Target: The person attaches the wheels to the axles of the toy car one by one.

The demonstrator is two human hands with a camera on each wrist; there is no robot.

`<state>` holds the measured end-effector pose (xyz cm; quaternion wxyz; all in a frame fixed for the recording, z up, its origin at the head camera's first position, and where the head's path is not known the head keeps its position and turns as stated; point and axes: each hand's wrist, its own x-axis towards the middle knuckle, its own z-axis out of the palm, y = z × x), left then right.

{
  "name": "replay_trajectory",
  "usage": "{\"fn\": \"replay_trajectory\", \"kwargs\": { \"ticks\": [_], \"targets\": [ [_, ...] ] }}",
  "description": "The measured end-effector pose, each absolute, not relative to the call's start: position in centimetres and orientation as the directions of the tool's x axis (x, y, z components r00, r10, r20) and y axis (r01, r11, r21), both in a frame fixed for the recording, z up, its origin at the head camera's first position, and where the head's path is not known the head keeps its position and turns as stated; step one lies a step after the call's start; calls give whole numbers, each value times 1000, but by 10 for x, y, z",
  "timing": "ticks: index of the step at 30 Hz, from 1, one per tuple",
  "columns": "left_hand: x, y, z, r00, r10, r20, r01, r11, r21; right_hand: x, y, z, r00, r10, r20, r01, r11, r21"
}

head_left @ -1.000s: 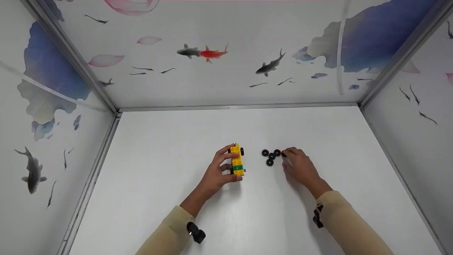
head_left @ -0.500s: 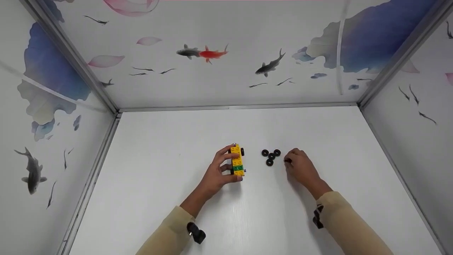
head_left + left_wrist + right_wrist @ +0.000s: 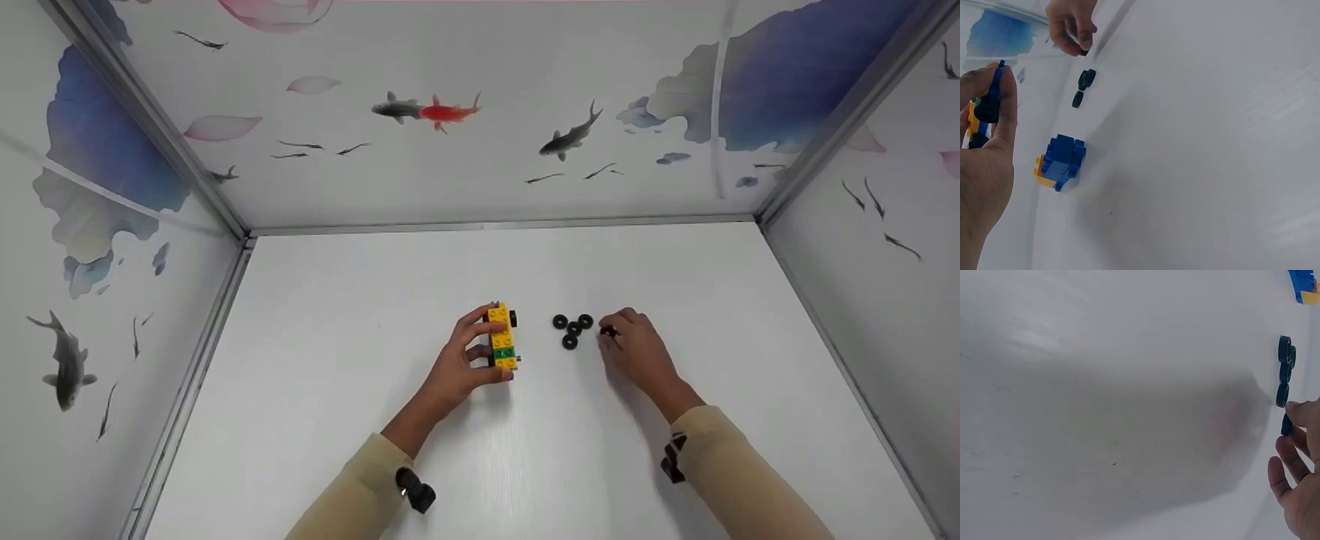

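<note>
Patterned walls [image 3: 487,172] enclose a white table [image 3: 337,315] on its left, far and right sides. Tan sleeves [image 3: 352,487] reach in from the near edge.

Left hand [image 3: 461,364]: fingers and thumb curved about the brick build, gripping it from its left. Right hand [image 3: 641,349]: thumb and forefinger pinched together on one small wheel; in the right wrist view the remaining fingers are loosely bent and spread.

Brick build [image 3: 502,341]: mid-table, left of the loose wheels. Long axis runs near to far, far end leaning slightly left; studs face the head camera. Narrow yellow body, one green band towards the near end, blue parts lower down. A black wheel shows at the far right side; a small stub juts from the near right side. Left fingers cover part of the left flank. Contact with table: cannot tell.

Blue-and-yellow piece [image 3: 1061,160]: rests on the table, seen from the left wrist; its place in the head view cannot be made out.

Loose wheels [image 3: 574,328]: four, black, tightly clustered, lying between brick build and right hand.

Pinched wheel [image 3: 1287,424]: black, on edge, just beside the cluster.
</note>
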<state>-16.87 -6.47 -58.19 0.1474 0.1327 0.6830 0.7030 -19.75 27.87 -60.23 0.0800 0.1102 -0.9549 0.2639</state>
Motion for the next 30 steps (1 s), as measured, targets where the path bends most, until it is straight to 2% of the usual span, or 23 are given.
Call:
{"fn": "replay_trajectory", "kwargs": {
  "ticks": [9, 19, 30],
  "targets": [
    [-168, -63, -579, -926, 377, -25, -31, -9, 999, -195, 261, -586, -962, -172, 210, -261, 797, -545],
    [-167, -62, -581, -928, 372, -23, -32, -18, 999, -188, 233, -570, -930, -227, 290, -357, 749, -558],
    [-167, -61, -583, -928, 374, 5, -6, -29, 1000, -181, 211, -557, -913, -296, 280, -407, 672, -618]
  ]
}}
